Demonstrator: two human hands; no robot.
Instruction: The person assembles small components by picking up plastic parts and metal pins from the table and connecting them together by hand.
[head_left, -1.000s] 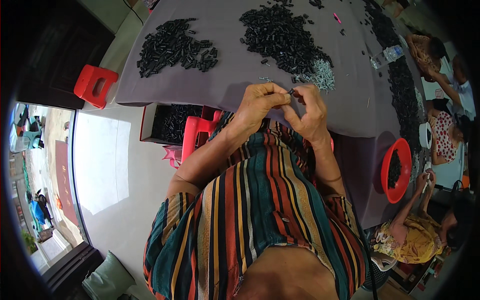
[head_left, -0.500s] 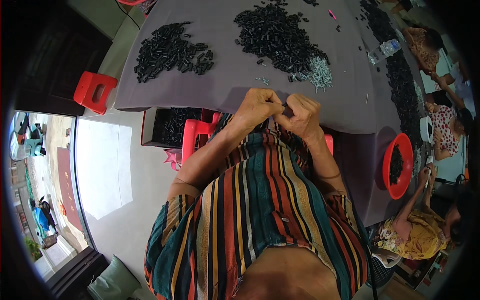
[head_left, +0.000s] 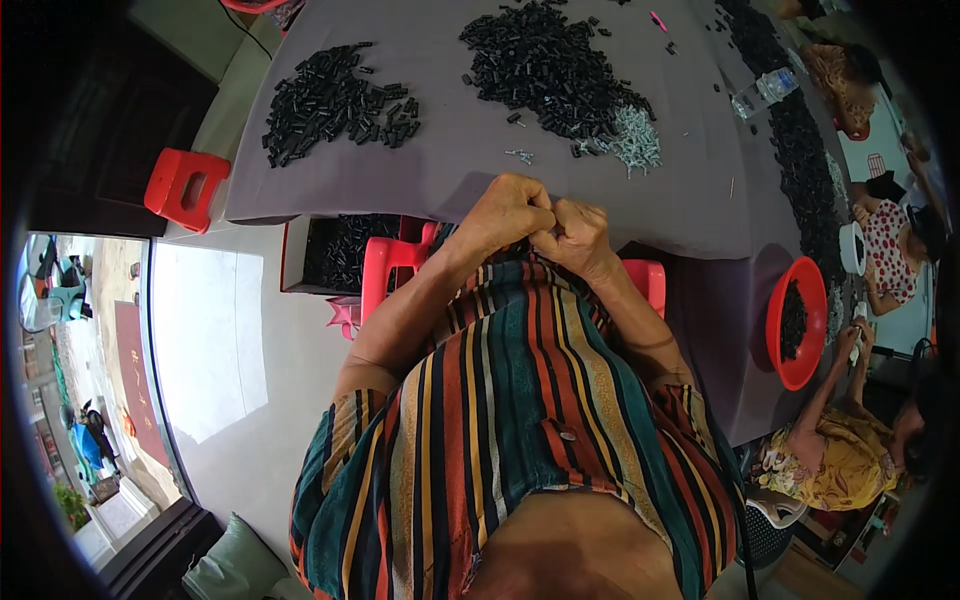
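At the near edge of the grey-covered table (head_left: 690, 190), my left hand (head_left: 510, 212) and my right hand (head_left: 576, 236) press together, both with curled fingers. Whatever they pinch between them is hidden by the fingers. Beyond my hands lies a big pile of short black cylindrical pieces (head_left: 545, 65), with a heap of small silvery screw-like parts (head_left: 636, 140) at its near right side. A few more silvery parts (head_left: 520, 156) lie apart, just ahead of my hands. Farther left is a second pile of black pieces (head_left: 325, 105).
A red stool (head_left: 188, 190) stands left of the table. Below the edge is a box (head_left: 293, 255) of black pieces. To the right are a red basin (head_left: 816, 340) holding black pieces, a clear bottle (head_left: 765, 93), and a long row of black pieces (head_left: 800, 180), with several people working there.
My right hand has shifted slightly left and down, closer against my left hand. The dark piece glimpsed between my fingers earlier no longer shows.
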